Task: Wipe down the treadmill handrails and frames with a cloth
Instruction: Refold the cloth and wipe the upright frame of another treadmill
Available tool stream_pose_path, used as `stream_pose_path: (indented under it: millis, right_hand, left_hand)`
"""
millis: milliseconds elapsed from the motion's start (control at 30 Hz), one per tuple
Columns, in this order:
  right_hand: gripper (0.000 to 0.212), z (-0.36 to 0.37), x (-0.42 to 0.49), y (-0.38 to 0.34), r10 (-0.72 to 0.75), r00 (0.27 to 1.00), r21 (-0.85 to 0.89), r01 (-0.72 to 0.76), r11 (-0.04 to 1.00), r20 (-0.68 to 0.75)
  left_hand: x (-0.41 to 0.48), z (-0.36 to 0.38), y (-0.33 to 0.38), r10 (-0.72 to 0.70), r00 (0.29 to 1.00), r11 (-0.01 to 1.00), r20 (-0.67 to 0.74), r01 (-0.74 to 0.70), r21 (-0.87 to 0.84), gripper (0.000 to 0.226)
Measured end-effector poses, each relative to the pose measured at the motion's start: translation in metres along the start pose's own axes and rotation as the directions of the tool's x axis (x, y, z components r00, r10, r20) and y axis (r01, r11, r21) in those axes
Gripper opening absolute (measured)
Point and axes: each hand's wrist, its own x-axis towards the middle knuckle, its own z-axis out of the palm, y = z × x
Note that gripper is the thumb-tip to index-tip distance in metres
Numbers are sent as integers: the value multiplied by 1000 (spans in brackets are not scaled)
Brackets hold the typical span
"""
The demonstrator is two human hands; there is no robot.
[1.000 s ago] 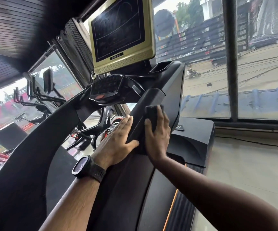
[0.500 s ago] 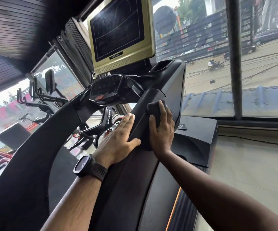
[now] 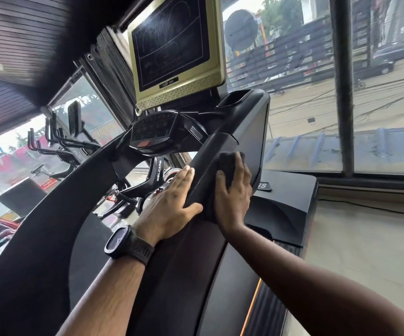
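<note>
Head view, items as they stand:

- Right handrail [image 3: 208,163]: a black padded bar rising toward the console [image 3: 156,134], carrying both of your hands near its upper end.
- Cloth [image 3: 230,163]: dark and folded, pressed flat against the handrail's outer face just below where the rail meets the console housing. Its top edge shows above your fingertips, and more of it trails under your palm.
- Right hand [image 3: 233,197]: your fingers are extended and laid flat over the cloth, pressing rather than clenching. This probably spreads the pressure so the whole pad wipes at once.
- Left hand [image 3: 169,204]: your fingers are straight along the handrail's inner face with the thumb laid across its top edge, grasping nothing. It seems to brace the rail against the push from the other side.
- Watch [image 3: 123,242]: dark, on your left wrist.
- Screen [image 3: 174,44]: gold-framed, above the console, smeared with streaks.
- Left handrail [image 3: 50,202]: no hand or cloth is on it.
- Motor cover [image 3: 285,197]: black, at the front beneath the window.

Judgement: the wipe is partway up the right handrail.
</note>
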Motion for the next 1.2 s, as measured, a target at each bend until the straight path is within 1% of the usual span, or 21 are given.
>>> stream_pose_path:
  millis: [67, 133, 167, 200, 300, 333, 367, 433, 500, 533, 567, 633, 667, 700, 800, 867, 933, 1033, 1067, 1167, 1200]
  right_hand:
    - [58, -1, -5, 1, -199, 979, -54, 201, 978, 37]
    - [58, -3, 8, 6, -280, 957, -120, 288, 950, 77]
    - [59, -3, 17, 9, -284, 955, -140, 294, 945, 86]
    - [59, -2, 23, 13, -245, 966, -134, 254, 958, 83]
    - [59, -2, 21, 11, 29, 999, -11, -29, 1000, 30]
    - [60, -2, 14, 9, 49, 998, -1, -49, 999, 33]
    - [60, -3, 6, 7, -9, 999, -19, 10, 1000, 43]
    - [61, -4, -3, 8, -192, 978, -58, 197, 979, 79]
    - [59, -5, 10, 12, -276, 957, -105, 284, 953, 90]
    - [59, -5, 20, 14, -280, 957, -119, 288, 950, 83]
    - [59, -4, 29, 15, -233, 970, -110, 239, 965, 68]
    - [59, -2, 37, 12, -20, 999, -25, 21, 999, 29]
    - [59, -1, 34, 7, 64, 998, 7, -64, 998, 26]
    - [60, -1, 28, 4, 66, 997, 3, -66, 998, 31]
    - [62, -4, 11, 6, -179, 979, -60, 185, 981, 97]
    - [62, -5, 20, 11, -239, 964, -89, 250, 964, 119]
    - [61, -3, 31, 12, -189, 979, -77, 195, 978, 80]
    - [63, 0, 25, 4, 40, 999, 3, -40, 999, 17]
    - [64, 0, 19, 2, 39, 999, 8, -39, 999, 26]
    - [61, -3, 12, 1, -164, 985, -48, 167, 985, 56]
    - [61, -3, 17, 1, -197, 979, -67, 201, 977, 61]
  left_hand:
    - [4, 0, 1, -4, 1000, 1000, -4, 4, 2, 98]
    - [7, 1, 1, -6, 1000, 1000, -6, 6, -1, 98]
    - [8, 1, 1, -7, 1000, 1000, -6, 7, -1, 98]
    - [8, 1, 0, -8, 1000, 1000, -6, 8, 1, 97]
    - [10, 1, 2, -12, 1000, 1000, -6, 12, 9, 97]
    - [10, 1, 3, -13, 1000, 1000, -9, 13, 10, 97]
    - [11, 1, 4, -16, 1000, 1000, -10, 16, 8, 97]
    - [13, 1, 5, -23, 1000, 1000, -13, 23, 2, 98]
    - [14, 2, 5, -23, 1000, 1000, -18, 23, 2, 96]
    - [14, 3, 4, -25, 999, 1000, -20, 25, 4, 95]
    - [14, 3, 3, -28, 999, 1000, -22, 29, 6, 94]
    - [15, 3, 2, -34, 999, 999, -33, 35, 10, 93]
    - [16, 4, 2, -36, 999, 999, -38, 36, 11, 92]
    - [16, 3, 3, -36, 999, 999, -38, 36, 11, 92]
    - [15, 2, 3, -48, 999, 999, -21, 48, -6, 92]
    - [15, 2, 5, -49, 999, 999, -25, 48, -18, 92]
    - [14, 0, 8, -43, 999, 999, -23, 42, -26, 93]
    - [14, -1, 10, -39, 999, 999, -17, 38, -33, 95]
    - [15, -1, 10, -37, 999, 999, -17, 36, -34, 96]
    - [16, -5, 13, -15, 1000, 1000, 1, 15, -19, 94]
    - [16, -7, 15, -5, 1000, 1000, 12, 5, -5, 91]
